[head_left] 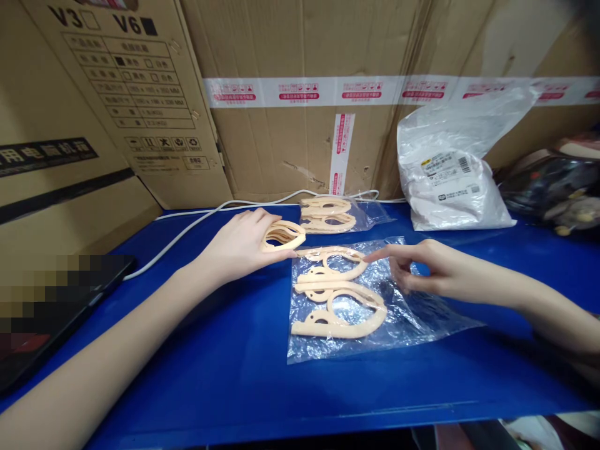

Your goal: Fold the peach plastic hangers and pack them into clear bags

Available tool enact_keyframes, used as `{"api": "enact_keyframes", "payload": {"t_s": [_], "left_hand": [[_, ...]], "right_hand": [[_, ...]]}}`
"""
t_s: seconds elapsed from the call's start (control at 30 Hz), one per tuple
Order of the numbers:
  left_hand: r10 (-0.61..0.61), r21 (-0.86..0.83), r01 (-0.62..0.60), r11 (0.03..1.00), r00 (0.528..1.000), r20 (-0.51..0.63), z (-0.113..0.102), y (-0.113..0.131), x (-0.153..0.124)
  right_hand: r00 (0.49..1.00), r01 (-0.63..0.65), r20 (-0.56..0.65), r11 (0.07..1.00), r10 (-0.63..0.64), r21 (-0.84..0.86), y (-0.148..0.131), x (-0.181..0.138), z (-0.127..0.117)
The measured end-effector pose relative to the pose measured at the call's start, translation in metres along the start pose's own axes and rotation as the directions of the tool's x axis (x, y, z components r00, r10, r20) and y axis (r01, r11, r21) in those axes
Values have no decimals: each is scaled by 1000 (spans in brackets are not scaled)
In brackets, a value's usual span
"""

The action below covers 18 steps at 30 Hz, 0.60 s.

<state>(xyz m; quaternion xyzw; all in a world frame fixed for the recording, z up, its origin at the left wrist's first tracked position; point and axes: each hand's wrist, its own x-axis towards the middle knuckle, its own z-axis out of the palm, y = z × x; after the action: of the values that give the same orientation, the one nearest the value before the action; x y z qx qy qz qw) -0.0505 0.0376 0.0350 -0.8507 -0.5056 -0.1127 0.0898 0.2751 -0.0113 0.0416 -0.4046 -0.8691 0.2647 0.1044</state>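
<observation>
I count two clear bags of peach hangers (337, 325) left of the one white sack (450, 181): three in the nearer bag (412, 312), two in the farther bag (375, 215). My left hand (239, 247) holds a stack (284, 234) I cannot count. One white cable (187, 228).

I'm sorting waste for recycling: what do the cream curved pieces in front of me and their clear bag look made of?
Cream curved pieces: probably moulded plastic, matte, with even colour and smooth rounded edges. Clear bag: thin plastic film, glossy, see-through, crinkled, catching glare.
</observation>
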Motion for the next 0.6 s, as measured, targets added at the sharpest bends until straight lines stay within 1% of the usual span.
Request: {"api": "enact_keyframes", "payload": {"t_s": [0.13, 0.27, 0.37, 0.47, 0.6], "left_hand": [[154, -48, -156, 987, 987, -45, -4, 20, -9], [274, -132, -273, 953, 962, -5, -5, 43, -20], [344, -177, -336, 925, 939, 18, -4, 52, -24], [346, -198, -332, 922, 938, 38, 0, 50, -24], [277, -211, -257, 943, 958, 71, 4, 40, -21]], "right_hand": [[1000, 19, -19, 999, -20, -30, -1, 2, 0], [998, 30, -50, 997, -34, -69, -4, 3, 1], [997, 35, -74, 998, -39, -58, -2, 4, 3], [996, 44, -77, 999, -46, -17, 2, 5, 5], [992, 13, -124, 1000, -12, 13, 4, 7, 6]]}}
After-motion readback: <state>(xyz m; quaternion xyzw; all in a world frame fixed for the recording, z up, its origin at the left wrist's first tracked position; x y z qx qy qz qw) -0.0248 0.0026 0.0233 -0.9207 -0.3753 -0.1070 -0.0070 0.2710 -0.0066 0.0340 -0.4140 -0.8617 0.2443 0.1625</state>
